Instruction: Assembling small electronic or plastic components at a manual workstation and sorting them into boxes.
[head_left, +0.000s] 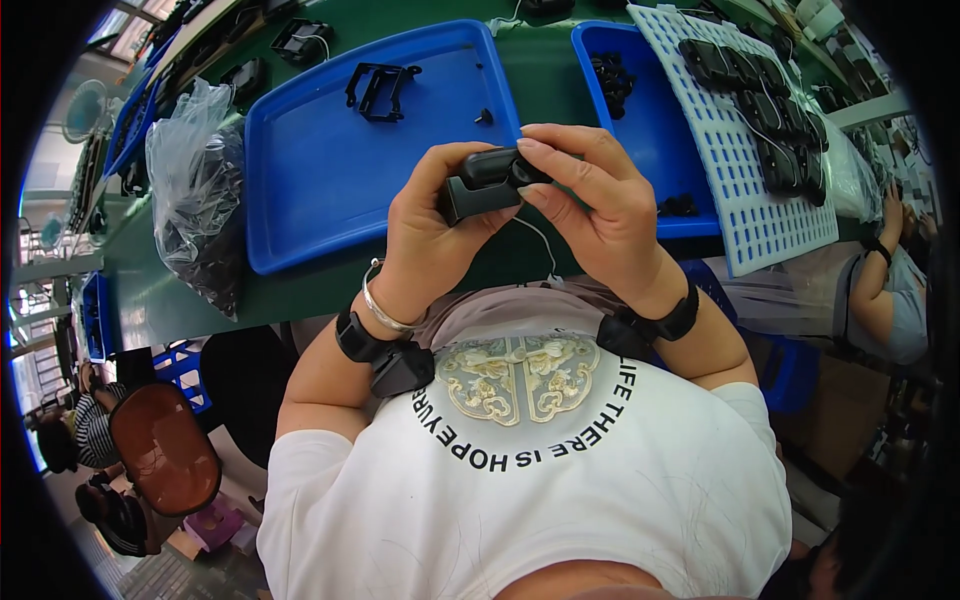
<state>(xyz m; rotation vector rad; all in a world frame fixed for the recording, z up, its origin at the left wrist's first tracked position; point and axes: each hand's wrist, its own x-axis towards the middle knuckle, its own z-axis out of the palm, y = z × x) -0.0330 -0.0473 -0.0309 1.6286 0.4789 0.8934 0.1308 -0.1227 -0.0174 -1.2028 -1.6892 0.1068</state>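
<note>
Above the near edge of the table, my left hand [428,215] grips a black plastic device [488,165] with a flat, bracket-like lower part [480,200]. My right hand [612,200] pinches a small round black part [524,172] against the device's right end, between thumb and fingers. A thin white cable [545,240] hangs down below the hands and ends in a small white plug. Just beyond them, a black open frame [382,92] and a little black knob-like piece [485,117] lie in a blue tray [300,225].
Right of the tray stands a blue bin [660,150] with small black parts. A white perforated board [700,130] carrying several black devices [770,110] leans over it. A clear bag [195,190] of dark parts sits left. A co-worker's arm [880,270] shows at far right.
</note>
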